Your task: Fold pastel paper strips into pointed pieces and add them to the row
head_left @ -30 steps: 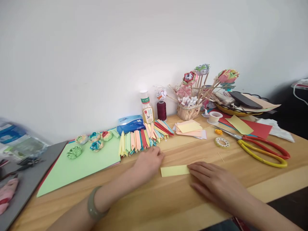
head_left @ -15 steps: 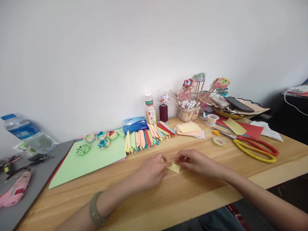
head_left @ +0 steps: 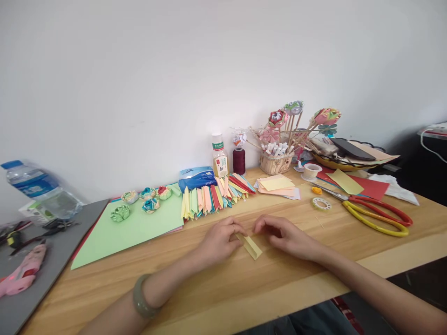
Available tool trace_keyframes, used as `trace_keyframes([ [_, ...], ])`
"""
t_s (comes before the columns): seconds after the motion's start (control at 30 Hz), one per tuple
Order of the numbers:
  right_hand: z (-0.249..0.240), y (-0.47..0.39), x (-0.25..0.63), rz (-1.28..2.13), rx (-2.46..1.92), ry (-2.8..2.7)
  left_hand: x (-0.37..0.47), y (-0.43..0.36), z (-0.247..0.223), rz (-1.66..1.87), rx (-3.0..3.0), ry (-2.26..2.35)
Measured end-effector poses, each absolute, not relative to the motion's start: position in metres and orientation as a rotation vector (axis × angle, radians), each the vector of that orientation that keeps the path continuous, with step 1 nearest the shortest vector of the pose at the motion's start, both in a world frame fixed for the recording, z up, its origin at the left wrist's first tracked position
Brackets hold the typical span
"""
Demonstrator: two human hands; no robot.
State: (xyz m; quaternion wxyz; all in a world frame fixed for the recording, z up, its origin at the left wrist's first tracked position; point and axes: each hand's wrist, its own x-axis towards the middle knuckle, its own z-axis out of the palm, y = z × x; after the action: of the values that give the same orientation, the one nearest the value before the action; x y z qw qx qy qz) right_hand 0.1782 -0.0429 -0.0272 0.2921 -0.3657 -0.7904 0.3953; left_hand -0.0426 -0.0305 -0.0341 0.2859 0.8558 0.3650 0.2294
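A small yellow strip of paper (head_left: 252, 247), folded lengthwise with a raised crease, lies slanted near the front of the wooden table. My left hand (head_left: 223, 237) pinches its far end between thumb and fingers; a bangle circles that wrist. Just right of the paper, my right hand (head_left: 281, 235) rests with curled fingers, thumb and fingertips apart, and a gap separates it from the strip. Beyond the hands lies a row of folded coloured paper pieces (head_left: 202, 201). A stack of paper slips (head_left: 279, 185) is behind my right hand.
Scissors (head_left: 377, 214) and a tape roll (head_left: 321, 204) lie at the right. Green sheets (head_left: 139, 237) bear several paper flowers at the left. A thread spool (head_left: 239, 161), a bottle (head_left: 220, 156) and a basket (head_left: 275, 164) line the wall. A pink glue gun (head_left: 26, 272) lies far left.
The yellow paper has turned and now shows a raised lengthwise fold. My right fingers have drawn slightly away from it. The view has shifted a little.
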Motion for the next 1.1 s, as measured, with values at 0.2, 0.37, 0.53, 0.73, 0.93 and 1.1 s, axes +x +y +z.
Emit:
trace_keyframes([
  [0.2, -0.023, -0.052, 0.173, 0.837, -0.796, -2.366, -0.043, -0.028, -0.032, 0.682, 2.256, 0.876],
  [0.37, -0.029, -0.051, 0.175, 0.621, -0.758, -2.426, -0.046, -0.034, -0.038, 0.712, 2.371, 0.818],
  [0.53, -0.030, -0.052, 0.176, 0.525, -0.802, -2.521, -0.049, -0.044, -0.044, 0.784, 2.903, 0.690],
  [0.73, -0.029, -0.055, 0.174, 0.568, -0.913, -2.521, -0.050, -0.048, -0.044, 0.914, 3.184, 0.517],
  [0.93, -0.029, -0.055, 0.163, 0.634, -1.162, -2.419, -0.051, -0.053, -0.046, 0.893, 3.295, 0.444],
  [1.1, -0.031, -0.055, 0.159, 0.636, -1.252, -2.391, -0.051, -0.054, -0.046, 0.831, 3.307, 0.475],
])
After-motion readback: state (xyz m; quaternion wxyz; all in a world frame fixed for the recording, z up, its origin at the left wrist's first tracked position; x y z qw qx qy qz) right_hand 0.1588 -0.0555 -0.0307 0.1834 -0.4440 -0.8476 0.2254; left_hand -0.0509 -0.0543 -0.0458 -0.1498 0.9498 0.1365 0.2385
